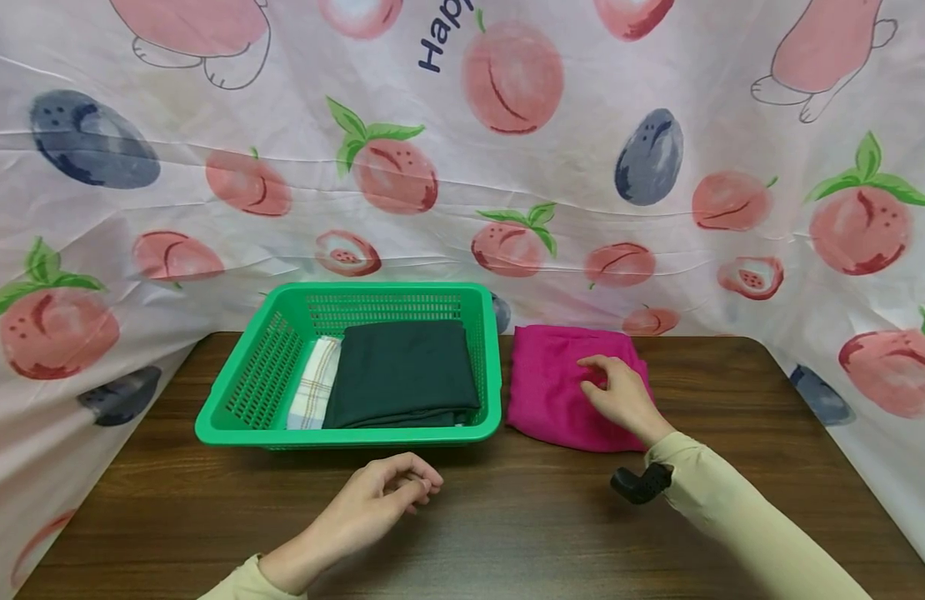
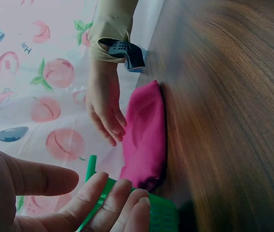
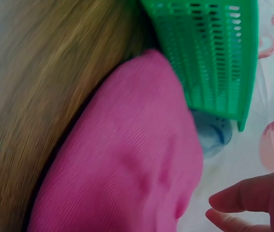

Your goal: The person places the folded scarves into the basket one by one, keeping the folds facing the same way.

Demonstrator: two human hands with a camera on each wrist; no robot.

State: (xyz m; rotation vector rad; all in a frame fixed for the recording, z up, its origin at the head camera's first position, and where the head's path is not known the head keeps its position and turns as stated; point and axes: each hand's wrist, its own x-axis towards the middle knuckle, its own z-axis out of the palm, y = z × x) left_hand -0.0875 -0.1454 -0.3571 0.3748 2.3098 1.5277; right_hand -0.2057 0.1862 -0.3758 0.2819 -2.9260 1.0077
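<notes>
A folded magenta cloth point(image 1: 556, 396) point(image 2: 144, 130) point(image 3: 122, 164) lies on the wooden table just right of a green plastic basket point(image 1: 230, 392) point(image 2: 163, 217) point(image 3: 209, 53). My right hand point(image 1: 608, 383) point(image 2: 107, 113) rests over the cloth's right part with relaxed fingers point(image 3: 243, 198), gripping nothing. Inside the basket lie a folded dark green cloth point(image 1: 406, 375) and, to its left, a folded checked cloth point(image 1: 315, 383). My left hand point(image 1: 402, 487) hovers low over the table in front of the basket, its fingers point(image 2: 103, 203) loosely curled and empty.
The dark wooden table point(image 1: 507, 533) stretches in front of the basket and the cloth. A fruit-printed sheet point(image 1: 507, 167) hangs behind and along both sides. A black wrist camera point(image 1: 641, 483) sits at my right cuff.
</notes>
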